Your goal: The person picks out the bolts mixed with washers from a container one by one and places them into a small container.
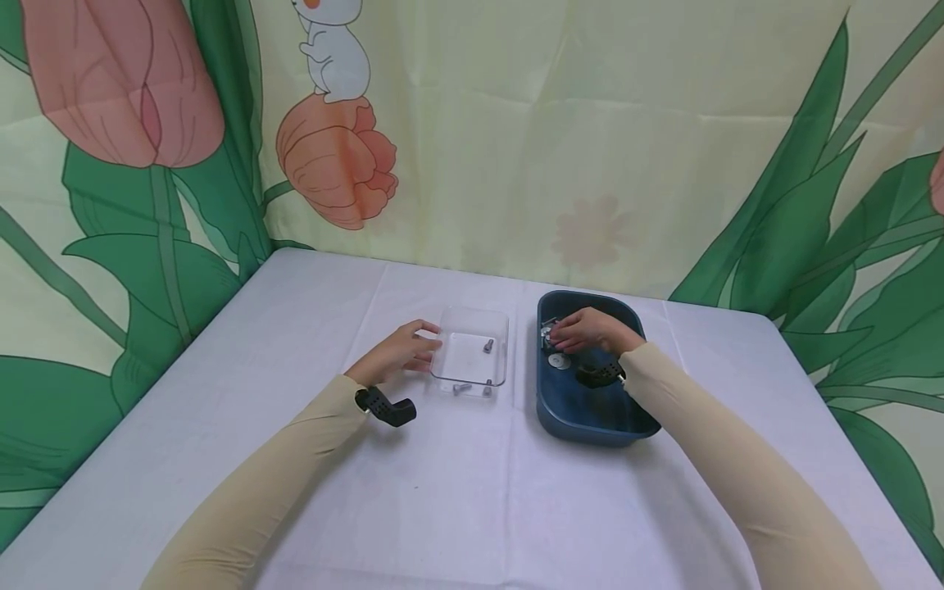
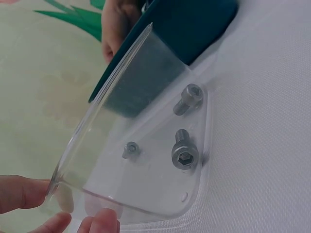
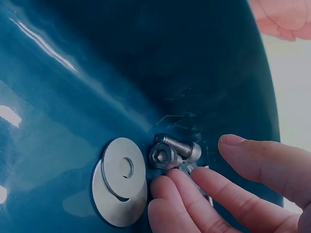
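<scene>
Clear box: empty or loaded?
Loaded, though not full. The left wrist view shows three bolts inside the clear box, with bare floor around them; the head view also shows three.

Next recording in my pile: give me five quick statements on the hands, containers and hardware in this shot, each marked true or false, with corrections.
1. Three bolts lie in the clear box. True.
2. In the head view, the blue bin stands to the left of the clear box. False: it stands to the right.
3. The right hand reaches into the blue bin. True.
4. Two washers lie in the blue bin, one partly over the other. True.
5. Both hands are inside the blue bin. False: the left hand is at the left side of the clear box.
</scene>
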Available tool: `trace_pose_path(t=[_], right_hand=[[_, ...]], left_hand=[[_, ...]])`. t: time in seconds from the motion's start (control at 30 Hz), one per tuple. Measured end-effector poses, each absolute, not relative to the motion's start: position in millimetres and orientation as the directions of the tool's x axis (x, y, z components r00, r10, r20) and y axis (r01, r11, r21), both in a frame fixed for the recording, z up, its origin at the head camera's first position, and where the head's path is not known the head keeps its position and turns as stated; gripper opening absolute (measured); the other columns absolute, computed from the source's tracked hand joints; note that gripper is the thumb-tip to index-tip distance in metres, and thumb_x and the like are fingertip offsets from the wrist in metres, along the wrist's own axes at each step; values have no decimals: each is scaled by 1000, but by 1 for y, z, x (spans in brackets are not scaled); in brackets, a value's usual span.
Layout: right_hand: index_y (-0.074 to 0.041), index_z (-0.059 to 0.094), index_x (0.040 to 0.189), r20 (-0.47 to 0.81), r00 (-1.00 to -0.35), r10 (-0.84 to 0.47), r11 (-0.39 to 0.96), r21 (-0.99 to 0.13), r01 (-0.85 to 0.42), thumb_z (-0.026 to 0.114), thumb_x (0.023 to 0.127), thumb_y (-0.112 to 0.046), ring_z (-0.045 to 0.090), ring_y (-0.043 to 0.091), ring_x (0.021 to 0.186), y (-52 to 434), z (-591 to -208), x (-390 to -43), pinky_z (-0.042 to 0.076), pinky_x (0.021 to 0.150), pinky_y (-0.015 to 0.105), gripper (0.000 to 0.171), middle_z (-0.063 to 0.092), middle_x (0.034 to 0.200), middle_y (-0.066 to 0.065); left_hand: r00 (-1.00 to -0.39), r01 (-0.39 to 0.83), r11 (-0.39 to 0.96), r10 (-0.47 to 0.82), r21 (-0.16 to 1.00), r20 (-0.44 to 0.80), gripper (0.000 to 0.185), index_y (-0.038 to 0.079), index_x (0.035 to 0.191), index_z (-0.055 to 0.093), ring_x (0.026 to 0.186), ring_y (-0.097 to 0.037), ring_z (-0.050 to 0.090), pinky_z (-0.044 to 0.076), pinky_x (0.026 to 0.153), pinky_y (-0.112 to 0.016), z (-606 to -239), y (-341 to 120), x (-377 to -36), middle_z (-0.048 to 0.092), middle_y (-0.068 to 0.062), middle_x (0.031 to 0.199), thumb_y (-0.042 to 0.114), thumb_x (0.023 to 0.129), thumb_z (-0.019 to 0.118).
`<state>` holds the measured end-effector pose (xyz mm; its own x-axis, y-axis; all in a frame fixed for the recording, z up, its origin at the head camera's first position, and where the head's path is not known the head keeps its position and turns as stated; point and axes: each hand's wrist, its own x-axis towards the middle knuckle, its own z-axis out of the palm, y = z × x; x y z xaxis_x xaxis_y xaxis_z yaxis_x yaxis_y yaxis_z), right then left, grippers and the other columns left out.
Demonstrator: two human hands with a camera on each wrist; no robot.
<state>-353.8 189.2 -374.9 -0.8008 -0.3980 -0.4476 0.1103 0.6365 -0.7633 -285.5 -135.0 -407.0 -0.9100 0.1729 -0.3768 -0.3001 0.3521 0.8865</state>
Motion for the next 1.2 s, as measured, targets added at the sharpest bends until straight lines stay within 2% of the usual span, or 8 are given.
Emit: trace_pose_path(t=[0.57,1.07,1.2], right_hand=[[11,54,123,-452,-807,-381,640,-759,122,52,96,-10,69,16,88,188,-384,-353,51,92,37,35,65,114,23],[10,55,124,-460,-810,-363,685,-721,103,51,96,-11,68,24,97,190,-379,-350,48,96,41,35,62,118,25],[10,55,123,-473,-797,-377,688,-719,101,51,96,-12,69,22,94,190,-380,-350,49,95,40,35,64,116,24]], left_hand=[[-916,-279,357,180,891,-359,42,6,134,39,112,-30,55,54,87,-31,-405,-134,-285,47,-20,132,20,96,51],[-911,-303,360,162,882,-378,42,8,134,39,115,-31,55,53,90,-32,-403,-132,-283,47,-19,133,20,96,52],[-914,-295,364,163,884,-372,42,8,134,39,114,-31,55,53,88,-31,-403,-133,-282,47,-19,132,20,97,51]])
